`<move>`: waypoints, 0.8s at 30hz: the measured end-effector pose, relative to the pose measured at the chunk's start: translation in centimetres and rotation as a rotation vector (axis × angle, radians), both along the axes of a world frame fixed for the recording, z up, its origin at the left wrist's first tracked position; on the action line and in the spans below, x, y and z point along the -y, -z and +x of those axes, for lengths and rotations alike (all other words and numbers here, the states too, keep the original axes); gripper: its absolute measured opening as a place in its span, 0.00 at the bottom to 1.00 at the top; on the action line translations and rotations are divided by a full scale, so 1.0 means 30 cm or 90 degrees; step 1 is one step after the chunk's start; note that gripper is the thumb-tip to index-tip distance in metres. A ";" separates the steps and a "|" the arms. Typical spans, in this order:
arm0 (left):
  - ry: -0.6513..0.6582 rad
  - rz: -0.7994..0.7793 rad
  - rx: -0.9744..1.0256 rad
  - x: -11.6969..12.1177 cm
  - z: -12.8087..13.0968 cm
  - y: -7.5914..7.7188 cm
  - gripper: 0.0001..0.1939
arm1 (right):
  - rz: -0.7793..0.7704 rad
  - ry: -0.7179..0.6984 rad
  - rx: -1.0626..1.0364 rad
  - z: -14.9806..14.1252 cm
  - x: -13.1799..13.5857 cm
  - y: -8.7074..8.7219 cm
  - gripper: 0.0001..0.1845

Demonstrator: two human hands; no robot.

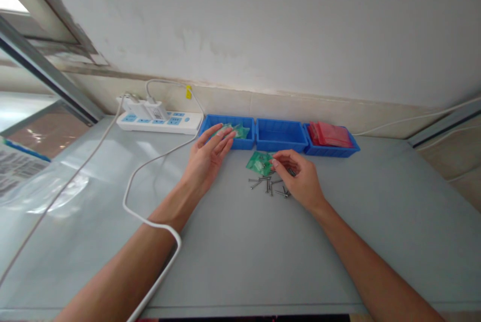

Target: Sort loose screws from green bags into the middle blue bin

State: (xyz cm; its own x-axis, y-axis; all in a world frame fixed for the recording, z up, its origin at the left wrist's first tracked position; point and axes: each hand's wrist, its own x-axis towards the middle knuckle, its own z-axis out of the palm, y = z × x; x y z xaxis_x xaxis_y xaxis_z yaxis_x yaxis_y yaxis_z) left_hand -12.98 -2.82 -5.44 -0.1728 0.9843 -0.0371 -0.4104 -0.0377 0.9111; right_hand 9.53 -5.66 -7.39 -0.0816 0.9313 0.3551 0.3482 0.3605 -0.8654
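Note:
My left hand [209,154] is stretched out with its fingers flat, the fingertips over the front edge of the left blue tray [210,122], touching a green bag [240,130] that lies in it. My right hand [296,174] rests on the grey table with its fingers curled, the thumb and forefinger pinching the edge of another small green bag [258,163]. Several loose metal screws [267,183] lie scattered just under and left of that hand.
A middle blue tray [281,135] looks empty, and a right blue tray [351,149] holds red bags [330,134]. A white power strip [160,120] sits at the back left; its white cable [150,222] loops across my left forearm. A clear plastic bag [33,182] lies far left.

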 end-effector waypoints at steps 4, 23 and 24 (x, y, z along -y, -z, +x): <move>0.066 0.174 -0.496 0.031 0.002 0.016 0.13 | 0.045 0.011 0.075 0.009 -0.002 -0.001 0.05; 0.275 0.395 -0.911 0.057 0.007 0.045 0.26 | 0.060 -0.002 0.083 0.014 0.004 -0.012 0.06; 0.273 0.400 -0.910 0.058 0.012 0.048 0.26 | 0.060 -0.002 0.083 0.014 0.004 -0.010 0.07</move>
State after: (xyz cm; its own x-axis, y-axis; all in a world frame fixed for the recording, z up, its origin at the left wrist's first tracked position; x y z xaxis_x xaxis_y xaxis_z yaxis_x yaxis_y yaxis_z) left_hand -12.63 -4.54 -6.88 0.5666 0.7633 0.3104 0.6362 -0.6446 0.4239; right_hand 9.96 -5.77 -7.07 -0.1358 0.8937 0.4275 0.4533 0.4398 -0.7753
